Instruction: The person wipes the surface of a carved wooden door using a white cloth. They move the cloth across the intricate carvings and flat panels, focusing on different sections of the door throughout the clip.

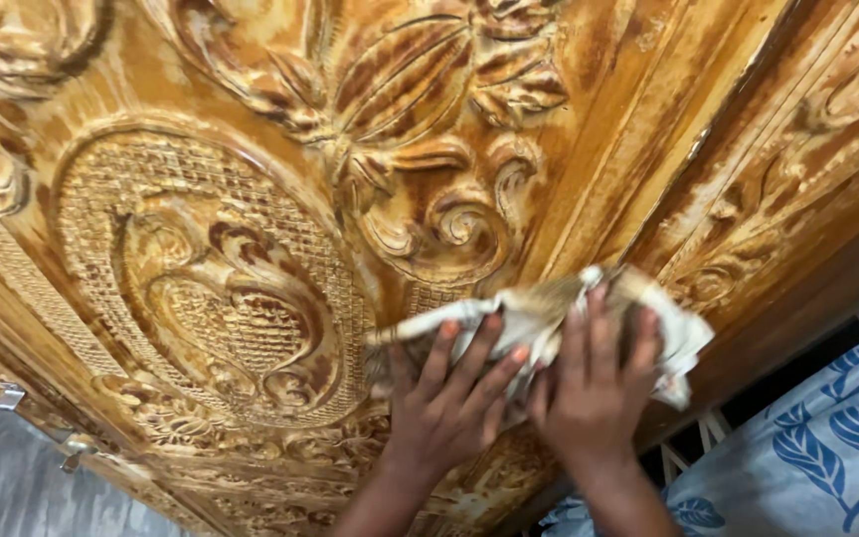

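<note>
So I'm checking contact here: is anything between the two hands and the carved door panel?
Yes. A stained whitish cloth lies between both hands and the carved wooden door. The left hand and right hand press on the cloth, fingers spread, not on bare wood.

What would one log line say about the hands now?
left hand: pressing cloth | right hand: pressing cloth | surface: carved wooden door
</note>
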